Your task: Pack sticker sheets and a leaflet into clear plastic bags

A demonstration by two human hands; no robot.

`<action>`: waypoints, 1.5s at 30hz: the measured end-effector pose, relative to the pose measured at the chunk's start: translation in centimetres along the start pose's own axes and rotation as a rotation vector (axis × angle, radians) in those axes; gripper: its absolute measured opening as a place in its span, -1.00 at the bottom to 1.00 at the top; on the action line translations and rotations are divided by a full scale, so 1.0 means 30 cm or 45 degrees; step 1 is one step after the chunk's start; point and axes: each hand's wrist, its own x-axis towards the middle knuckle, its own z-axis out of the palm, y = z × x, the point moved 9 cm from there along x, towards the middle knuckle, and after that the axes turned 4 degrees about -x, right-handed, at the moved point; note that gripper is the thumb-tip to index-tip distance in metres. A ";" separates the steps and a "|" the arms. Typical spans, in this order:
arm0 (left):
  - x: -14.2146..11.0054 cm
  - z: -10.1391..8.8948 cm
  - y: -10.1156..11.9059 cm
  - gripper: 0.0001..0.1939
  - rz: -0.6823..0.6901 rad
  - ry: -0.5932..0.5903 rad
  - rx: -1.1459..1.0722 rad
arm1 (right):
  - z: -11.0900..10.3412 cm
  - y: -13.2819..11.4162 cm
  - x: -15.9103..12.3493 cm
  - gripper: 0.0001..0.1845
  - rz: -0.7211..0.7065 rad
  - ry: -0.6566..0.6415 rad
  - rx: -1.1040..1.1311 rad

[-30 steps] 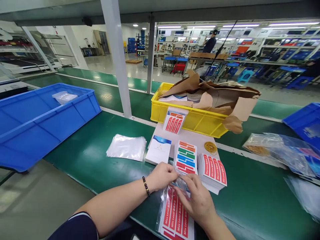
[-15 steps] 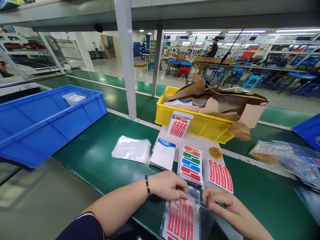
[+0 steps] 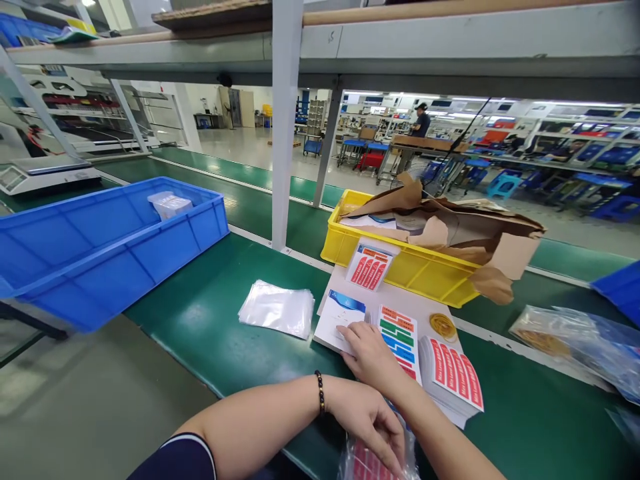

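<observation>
My left hand (image 3: 367, 417), with a beaded bracelet at its wrist, curls over a clear plastic bag (image 3: 406, 437) near the front edge, its fingers closed on it. A red label sheet (image 3: 369, 467) shows inside the bag. My right hand (image 3: 373, 350) crosses above the left one and rests its fingertips, spread, on a stack of white booklets (image 3: 330, 323) with a blue band. To its right stand a stack of multicoloured label sheets (image 3: 400, 333) and a stack of red label sheets (image 3: 453, 373).
A pile of clear bags (image 3: 277, 308) lies left of the booklets. Rubber bands (image 3: 443, 327) sit at the right. Behind stand a yellow crate (image 3: 400, 273) with brown paper and a blue crate (image 3: 125, 273). A white post (image 3: 283, 147) rises behind the work surface.
My right hand has moved from beside the bag up and left onto the booklets. My left hand stays at the bag, which now sits lower in view. The view has shifted.
</observation>
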 end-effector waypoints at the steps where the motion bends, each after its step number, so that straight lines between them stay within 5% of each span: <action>1: -0.003 0.002 0.005 -0.69 0.011 -0.010 -0.036 | -0.006 0.001 -0.002 -0.72 -0.010 0.004 0.017; 4: -0.008 -0.009 0.016 -0.57 0.054 0.052 -0.174 | -0.082 0.037 -0.024 -0.79 0.011 0.145 0.072; 8: -0.017 -0.117 0.019 -0.34 0.278 0.463 -0.704 | -0.249 0.118 -0.115 -0.75 0.114 0.389 0.078; 11: -0.027 -0.187 -0.014 -0.21 0.447 0.717 -1.162 | -0.321 0.106 -0.193 -0.69 0.026 0.263 0.192; 15: 0.002 -0.174 -0.053 -0.52 0.412 0.720 -1.466 | -0.353 0.105 -0.263 -0.74 -0.021 0.035 0.424; 20: 0.024 -0.105 -0.039 -0.53 0.299 0.535 -1.357 | -0.290 0.389 -0.246 -0.82 0.551 0.139 0.320; 23: 0.023 -0.080 -0.021 -0.55 0.278 0.425 -1.240 | -0.144 0.530 -0.220 -0.78 0.792 -0.144 0.201; 26: 0.019 -0.078 -0.026 -0.56 0.239 0.433 -1.167 | -0.064 0.602 -0.203 -0.72 0.874 -0.254 0.158; 32: 0.039 -0.075 -0.079 -0.52 0.144 0.504 -1.215 | -0.026 0.659 -0.198 -0.68 0.926 -0.297 0.170; 40: 0.051 -0.074 -0.129 -0.55 0.094 0.568 -1.400 | -0.086 0.622 -0.220 -0.76 0.878 -0.122 0.399; 45: 0.053 -0.082 -0.142 -0.53 0.043 0.591 -1.567 | -0.198 0.651 -0.354 -0.64 1.062 0.449 0.961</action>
